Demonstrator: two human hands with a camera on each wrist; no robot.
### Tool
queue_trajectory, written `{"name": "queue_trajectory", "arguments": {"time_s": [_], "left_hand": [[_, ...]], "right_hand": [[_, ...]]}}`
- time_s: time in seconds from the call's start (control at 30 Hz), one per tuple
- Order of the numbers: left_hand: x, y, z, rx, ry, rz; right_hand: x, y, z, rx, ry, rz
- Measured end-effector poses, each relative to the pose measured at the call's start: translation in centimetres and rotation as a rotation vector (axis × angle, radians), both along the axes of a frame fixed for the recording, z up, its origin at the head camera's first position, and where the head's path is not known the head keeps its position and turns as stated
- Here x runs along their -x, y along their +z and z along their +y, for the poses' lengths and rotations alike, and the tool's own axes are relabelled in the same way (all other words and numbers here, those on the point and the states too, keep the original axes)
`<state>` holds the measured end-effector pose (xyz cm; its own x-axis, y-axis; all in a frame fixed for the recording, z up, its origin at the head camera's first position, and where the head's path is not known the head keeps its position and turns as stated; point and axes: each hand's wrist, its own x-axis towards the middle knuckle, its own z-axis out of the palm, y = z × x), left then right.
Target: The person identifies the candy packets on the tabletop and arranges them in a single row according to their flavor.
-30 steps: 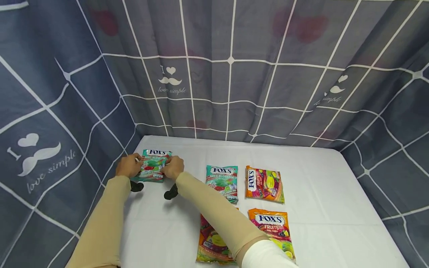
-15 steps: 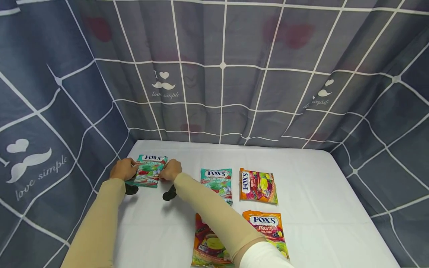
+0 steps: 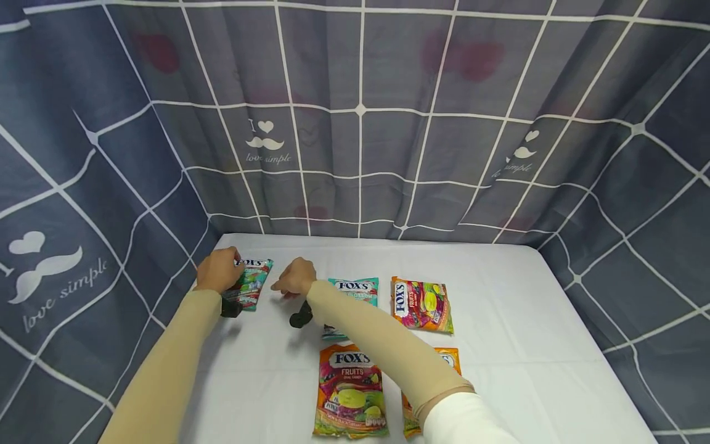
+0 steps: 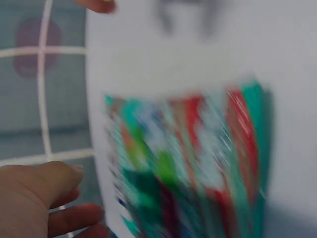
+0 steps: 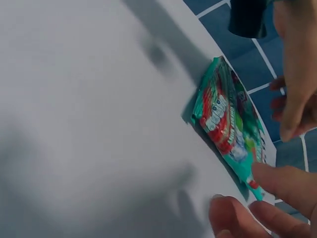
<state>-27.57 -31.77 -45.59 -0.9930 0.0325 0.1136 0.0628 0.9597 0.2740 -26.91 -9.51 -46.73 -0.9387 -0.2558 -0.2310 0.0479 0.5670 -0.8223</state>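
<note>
A green FOX'S Mint Blossom candy bag (image 3: 255, 285) lies flat near the far left corner of the white table. My left hand (image 3: 218, 271) hovers over its left side and hides part of it; in the left wrist view its loose fingers (image 4: 54, 183) are apart from the bag. My right hand (image 3: 296, 277) is to the right of this bag, with a gap between them and nothing held. In the right wrist view the right fingers (image 5: 285, 186) are spread loosely in front of the candy bag (image 5: 225, 119).
A second mint bag (image 3: 355, 287), partly under my right sleeve, lies mid-table. To its right is an orange FOX'S Fruits bag (image 3: 423, 305). Nearer me lie another Fruits bag (image 3: 350, 391) and one mostly hidden by the sleeve (image 3: 448, 356). Grey checked curtains (image 3: 333, 142) surround the table.
Both hands have let go of the far left mint bag. The right hand has moved off to the right, and the left hand has lifted over the bag. The head view has shifted slightly.
</note>
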Motion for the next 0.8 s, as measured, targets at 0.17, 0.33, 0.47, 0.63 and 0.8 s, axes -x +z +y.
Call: {"name": "queue_trajectory", "arguments": {"time_s": [0.17, 0.33, 0.47, 0.63, 0.8], "left_hand": [[0.3, 1.6, 2.9, -0.066, -0.059, 0.003], [0.5, 2.2, 5.3, -0.152, -0.141, -0.007], [0.2, 2.5, 7.0, -0.223, -0.183, 0.005], [-0.5, 3.2, 8.9, -0.312, -0.239, -0.011], [-1.3, 3.5, 10.5, -0.365, -0.306, -0.051]], "right_hand": [[-0.7, 1.0, 2.7, 0.019, 0.077, -0.005], [-2.2, 2.4, 4.9, 0.041, 0.145, 0.007], [-3.2, 3.1, 6.6, 0.054, 0.191, 0.034], [-4.1, 3.3, 9.1, 0.089, 0.228, 0.036], [-4.8, 3.3, 11.7, 0.065, 0.210, 0.054]]}}
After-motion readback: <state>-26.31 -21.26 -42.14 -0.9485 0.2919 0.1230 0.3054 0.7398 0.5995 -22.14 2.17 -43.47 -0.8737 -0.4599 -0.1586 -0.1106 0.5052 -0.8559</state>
